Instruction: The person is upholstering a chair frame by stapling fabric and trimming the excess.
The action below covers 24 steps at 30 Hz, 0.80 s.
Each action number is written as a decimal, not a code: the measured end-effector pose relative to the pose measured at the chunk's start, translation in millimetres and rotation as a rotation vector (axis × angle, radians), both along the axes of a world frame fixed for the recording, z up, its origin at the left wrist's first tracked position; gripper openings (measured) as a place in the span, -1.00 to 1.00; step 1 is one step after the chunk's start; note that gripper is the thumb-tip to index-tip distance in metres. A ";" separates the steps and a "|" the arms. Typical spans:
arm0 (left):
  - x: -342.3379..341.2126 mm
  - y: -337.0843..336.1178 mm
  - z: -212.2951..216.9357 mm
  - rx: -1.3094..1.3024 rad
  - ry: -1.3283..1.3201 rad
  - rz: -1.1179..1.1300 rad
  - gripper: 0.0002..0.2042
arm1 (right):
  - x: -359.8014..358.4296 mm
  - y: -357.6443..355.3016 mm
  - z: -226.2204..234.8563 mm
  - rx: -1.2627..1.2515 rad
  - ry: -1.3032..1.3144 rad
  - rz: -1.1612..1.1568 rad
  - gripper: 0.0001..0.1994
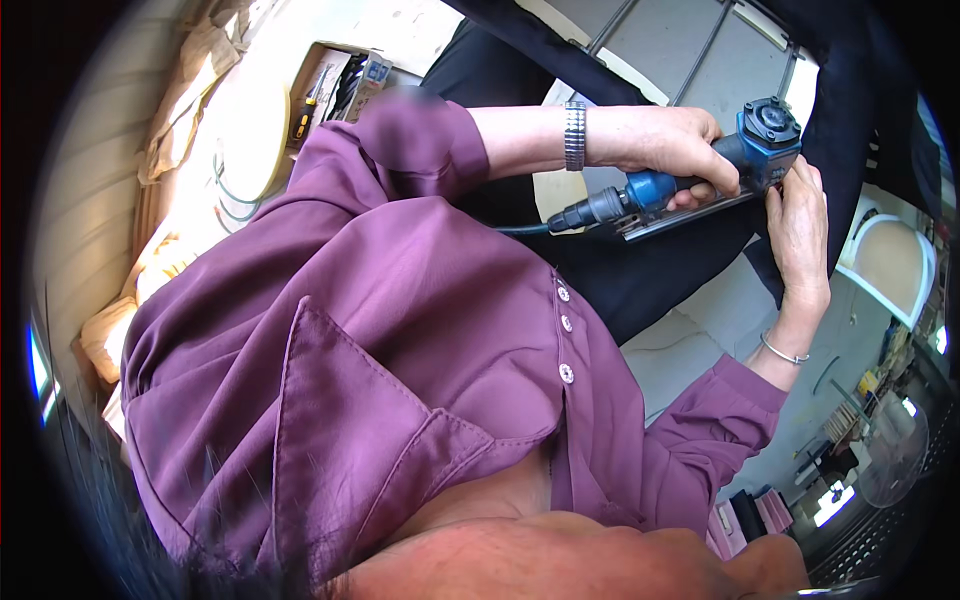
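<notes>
My left hand (690, 150), with a metal-banded watch on its wrist, is closed round the body of a blue and black power tool (650, 188). A square gear head with a dark round cap sits at the tool's far right end, and a cable runs from its rear. Under the tool, a narrow silvery metal strip (680, 218) lies across my dark-clothed lap. My right hand (800, 225) is beside the gear head, its fingers together and bent; what they hold is hidden by the tool and the fingers themselves.
At the upper left stands an open box (318, 75) with a yellow-and-black-handled screwdriver (305, 118). A round pale seat-like disc (240, 130) is next to it. Thin dark bars (705, 50) cross a grey panel at the top. A white-rimmed rounded object (890, 262) stands at right.
</notes>
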State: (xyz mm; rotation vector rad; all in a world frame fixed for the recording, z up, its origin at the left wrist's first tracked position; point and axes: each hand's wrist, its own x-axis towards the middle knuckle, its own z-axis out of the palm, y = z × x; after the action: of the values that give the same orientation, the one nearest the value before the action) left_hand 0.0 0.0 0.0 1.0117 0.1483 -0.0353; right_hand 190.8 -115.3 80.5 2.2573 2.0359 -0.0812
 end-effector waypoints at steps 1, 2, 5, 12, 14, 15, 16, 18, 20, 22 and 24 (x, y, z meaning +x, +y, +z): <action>0.1 -2.5 0.3 -0.024 0.005 0.042 -0.78 | -1.4 0.5 2.0 -0.002 0.003 0.006 -0.86; 0.3 -5.2 -0.4 -0.048 0.011 0.084 -0.76 | -2.2 0.2 3.3 -0.003 0.006 0.013 -0.86; -5.3 -16.2 1.6 0.108 -0.001 0.134 -0.76 | 3.4 0.6 -3.2 0.009 0.055 0.060 -0.85; -6.8 18.1 12.1 0.085 -0.009 0.055 -0.69 | 10.2 -32.2 29.1 0.607 0.223 -0.126 -0.82; -14.6 36.1 16.2 0.188 0.075 0.170 -0.70 | 19.5 -69.2 21.8 0.785 0.415 -0.315 -0.75; -14.3 42.2 21.6 0.310 0.069 0.198 -0.68 | 31.4 -92.9 13.7 0.835 0.506 -0.416 -0.71; -13.0 43.3 28.9 0.513 0.088 0.278 -0.62 | 44.0 -115.1 2.1 0.800 0.645 -0.488 -0.57; -1.8 58.4 22.5 0.796 0.231 0.246 -0.64 | 32.5 -140.3 -12.8 0.751 0.748 -0.604 -0.44; 10.7 77.6 29.5 0.806 0.330 0.155 -0.66 | 23.8 -139.3 -12.1 0.804 0.832 -0.576 -0.48; 16.4 68.7 11.3 1.279 0.331 0.376 -0.59 | 2.6 -122.6 -15.0 0.880 0.919 -0.571 -0.49; 25.5 59.4 6.3 1.438 0.210 0.362 -0.62 | 2.6 -125.2 -15.0 0.919 0.881 -0.592 -0.49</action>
State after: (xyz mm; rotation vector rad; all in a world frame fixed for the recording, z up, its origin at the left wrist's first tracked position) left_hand 25.5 59.4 6.3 2.3970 0.5939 0.3455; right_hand 193.4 -240.6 65.6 3.9277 1.7634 -0.2693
